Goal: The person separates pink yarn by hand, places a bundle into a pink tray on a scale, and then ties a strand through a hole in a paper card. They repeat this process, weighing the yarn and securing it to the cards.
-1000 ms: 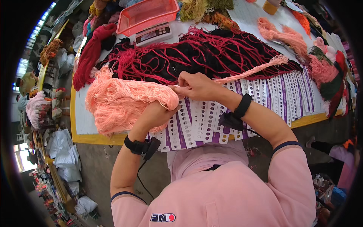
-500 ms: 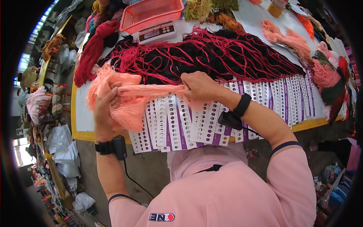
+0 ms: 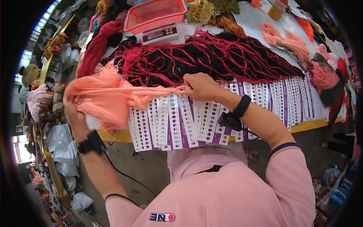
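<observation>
A pink short-sleeved shirt (image 3: 234,185) is worn, its sleeves finished with navy bands (image 3: 286,145). The chest is marked with a small badge (image 3: 162,217) in dark blue, white and red, and the front is stitched with a narrow strip (image 3: 212,213). Beneath the shirt's hem, a paler pink garment (image 3: 210,156) is shown. Both wrists are circled by black straps (image 3: 242,106), fitted with black boxes (image 3: 230,121); from the left one, a thin black cable (image 3: 126,174) is trailed.

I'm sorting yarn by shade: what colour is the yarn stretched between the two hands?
The yarn is light peach-pink, best seen in the head view.
</observation>
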{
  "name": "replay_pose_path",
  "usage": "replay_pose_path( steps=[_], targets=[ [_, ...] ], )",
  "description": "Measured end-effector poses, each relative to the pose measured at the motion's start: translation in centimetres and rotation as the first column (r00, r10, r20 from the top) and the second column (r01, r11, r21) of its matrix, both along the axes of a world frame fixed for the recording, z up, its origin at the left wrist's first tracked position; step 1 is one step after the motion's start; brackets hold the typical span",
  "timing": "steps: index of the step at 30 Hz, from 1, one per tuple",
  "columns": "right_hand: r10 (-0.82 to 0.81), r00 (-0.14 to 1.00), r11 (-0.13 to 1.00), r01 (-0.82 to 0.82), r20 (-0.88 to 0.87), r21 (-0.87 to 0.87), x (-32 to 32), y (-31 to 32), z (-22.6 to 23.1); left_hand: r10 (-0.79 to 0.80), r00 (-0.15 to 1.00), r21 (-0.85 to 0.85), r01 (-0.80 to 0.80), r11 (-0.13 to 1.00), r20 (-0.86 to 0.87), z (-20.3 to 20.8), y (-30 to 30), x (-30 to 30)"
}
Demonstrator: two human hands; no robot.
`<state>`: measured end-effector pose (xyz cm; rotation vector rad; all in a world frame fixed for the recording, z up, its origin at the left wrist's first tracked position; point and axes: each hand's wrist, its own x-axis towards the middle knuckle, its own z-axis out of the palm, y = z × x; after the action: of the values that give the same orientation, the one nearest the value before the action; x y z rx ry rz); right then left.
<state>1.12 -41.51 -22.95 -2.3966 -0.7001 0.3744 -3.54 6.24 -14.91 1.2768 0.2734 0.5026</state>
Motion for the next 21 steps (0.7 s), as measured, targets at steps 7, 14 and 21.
replay_pose_path(
  steps=[7, 14, 21],
  targets=[
    [0.099, 0.991, 0.937, -0.125, 0.093, 0.326, -0.2, -0.2, -0.8, -0.086, 0.958, 0.237, 0.154, 0.959, -0.274, -1.1, -10.5, 0.5],
    [0.073, 0.997, 0.928, -0.071, 0.009, 0.365, -0.5, 0.4, -1.5, -0.462, 0.815, -0.002, 0.493, 0.87, -0.35, -7.2, -26.4, -0.9],
    [0.058, 0.998, 0.826, -0.03, -0.031, 0.563, -0.1, -0.1, -2.8, -0.447, 0.71, 0.117, 0.592, 0.798, -0.544, -8.0, -26.7, -0.6]
  ],
)
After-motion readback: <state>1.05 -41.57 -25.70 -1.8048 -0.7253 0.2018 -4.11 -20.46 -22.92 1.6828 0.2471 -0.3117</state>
